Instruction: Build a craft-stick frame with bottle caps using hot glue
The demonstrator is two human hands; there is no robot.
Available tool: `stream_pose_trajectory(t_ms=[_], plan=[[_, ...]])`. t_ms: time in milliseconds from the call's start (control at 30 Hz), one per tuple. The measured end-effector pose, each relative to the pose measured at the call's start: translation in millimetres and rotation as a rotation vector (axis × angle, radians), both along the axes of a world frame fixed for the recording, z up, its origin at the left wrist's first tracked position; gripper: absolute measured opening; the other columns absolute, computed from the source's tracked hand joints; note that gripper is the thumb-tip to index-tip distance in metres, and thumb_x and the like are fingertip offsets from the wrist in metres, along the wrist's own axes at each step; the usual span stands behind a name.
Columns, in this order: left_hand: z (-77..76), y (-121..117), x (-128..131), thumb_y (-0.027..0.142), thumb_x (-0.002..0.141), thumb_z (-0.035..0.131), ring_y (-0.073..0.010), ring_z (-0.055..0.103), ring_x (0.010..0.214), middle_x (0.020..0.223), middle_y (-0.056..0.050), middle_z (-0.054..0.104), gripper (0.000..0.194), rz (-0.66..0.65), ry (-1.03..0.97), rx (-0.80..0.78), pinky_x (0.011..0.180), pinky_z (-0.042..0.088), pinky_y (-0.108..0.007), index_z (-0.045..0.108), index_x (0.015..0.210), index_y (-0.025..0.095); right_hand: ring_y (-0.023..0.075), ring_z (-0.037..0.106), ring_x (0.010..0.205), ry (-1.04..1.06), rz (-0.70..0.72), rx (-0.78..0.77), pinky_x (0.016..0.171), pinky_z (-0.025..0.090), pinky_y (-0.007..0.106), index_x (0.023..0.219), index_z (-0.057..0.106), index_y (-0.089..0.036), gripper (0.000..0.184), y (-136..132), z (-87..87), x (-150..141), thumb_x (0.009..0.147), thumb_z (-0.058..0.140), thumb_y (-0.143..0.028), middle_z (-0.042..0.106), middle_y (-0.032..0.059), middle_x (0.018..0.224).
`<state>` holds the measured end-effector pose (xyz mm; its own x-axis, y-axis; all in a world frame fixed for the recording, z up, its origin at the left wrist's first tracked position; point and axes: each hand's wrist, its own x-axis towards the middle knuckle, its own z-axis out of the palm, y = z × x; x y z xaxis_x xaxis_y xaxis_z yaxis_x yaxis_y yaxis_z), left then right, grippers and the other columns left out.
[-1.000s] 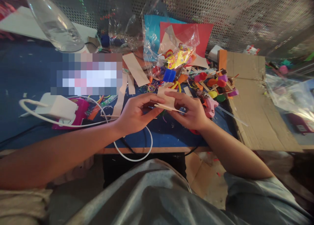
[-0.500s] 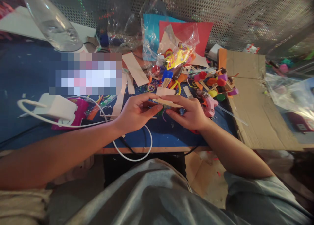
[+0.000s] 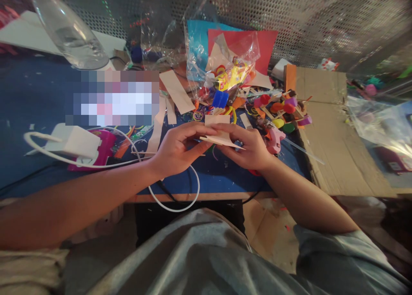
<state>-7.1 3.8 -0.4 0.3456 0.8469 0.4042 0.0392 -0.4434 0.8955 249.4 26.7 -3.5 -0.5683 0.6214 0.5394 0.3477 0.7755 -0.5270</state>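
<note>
A folded piece of pale cream paper [image 3: 222,138] is held between my two hands, above the blue table near its front edge. My left hand [image 3: 182,149] is closed on its left side, thumb below and fingers above. On the right side, my right hand [image 3: 246,145] grips the same paper, its fingers partly hidden by it. One flap stands up behind the fingertips and another points toward me. Just beyond lie pale paper strips [image 3: 177,91] and a blue plastic piece [image 3: 220,99].
A clear bottle [image 3: 74,37] stands at the back left, near a white charger [image 3: 72,140] with a looping cable. Colourful small pieces [image 3: 283,108] and a pink glue gun [image 3: 275,140] lie right of my hands, beside flat cardboard [image 3: 334,132]. Red paper [image 3: 267,46] lies behind.
The paper has tilted and opened between my hands, so more of its upper face and a pointed flap show. Both hands have stayed in nearly the same place.
</note>
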Motion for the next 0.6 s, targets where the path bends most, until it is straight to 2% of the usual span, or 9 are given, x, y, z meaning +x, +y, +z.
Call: stream_pose_trajectory(t_ms=[67,200,333,467,600], plan=[[-0.5,-0.1,1.0,0.039,0.104,0.081,-0.0165,0.084,0.099,0.124,-0.013,0.085,0.025,-0.004,-0.026,-0.001,0.077,0.066,-0.020,0.083,0.118,0.018,0.0120,0.067,0.060,-0.012,-0.014,0.008,0.062,0.057,0.024,0.151,0.071,-0.024,0.047,0.0,-0.1,-0.1,0.103,0.071,-0.025,0.082,0.0005,0.087],[-1.3,0.4,1.6,0.038,0.105,0.081,-0.0153,0.082,0.092,0.119,-0.011,0.085,0.022,-0.004,-0.040,-0.003,0.076,0.066,-0.021,0.082,0.114,0.018,0.0108,0.060,0.054,-0.011,-0.016,0.012,0.060,0.056,0.023,0.152,0.071,-0.023,0.050,-0.5,0.6,-0.5,0.103,0.072,-0.023,0.072,-0.0045,0.072],[-1.8,1.3,0.9,0.038,0.104,0.081,-0.0165,0.081,0.094,0.114,-0.010,0.083,0.023,-0.002,-0.021,0.017,0.080,0.067,-0.023,0.081,0.113,0.018,0.0108,0.059,0.055,-0.010,-0.002,0.000,0.061,0.056,0.023,0.154,0.070,-0.023,0.052,-1.1,0.5,-0.3,0.103,0.073,-0.024,0.074,-0.0033,0.076],[-1.2,0.5,1.8,0.043,0.103,0.082,-0.0140,0.077,0.083,0.111,-0.009,0.081,0.028,0.001,-0.032,-0.054,0.072,0.065,-0.022,0.077,0.112,0.017,0.0101,0.060,0.055,-0.015,0.007,0.000,0.060,0.054,0.022,0.154,0.071,-0.019,0.051,-1.6,-0.1,-0.6,0.103,0.074,-0.024,0.073,-0.0040,0.073],[1.2,-1.5,2.8,0.050,0.102,0.082,-0.0150,0.077,0.083,0.113,-0.009,0.081,0.035,0.010,-0.037,-0.134,0.069,0.063,-0.023,0.075,0.113,0.018,0.0085,0.060,0.053,0.002,0.034,0.018,0.061,0.053,0.020,0.156,0.071,-0.017,0.052,-1.3,-0.5,-1.3,0.104,0.074,-0.024,0.072,-0.0055,0.070]])
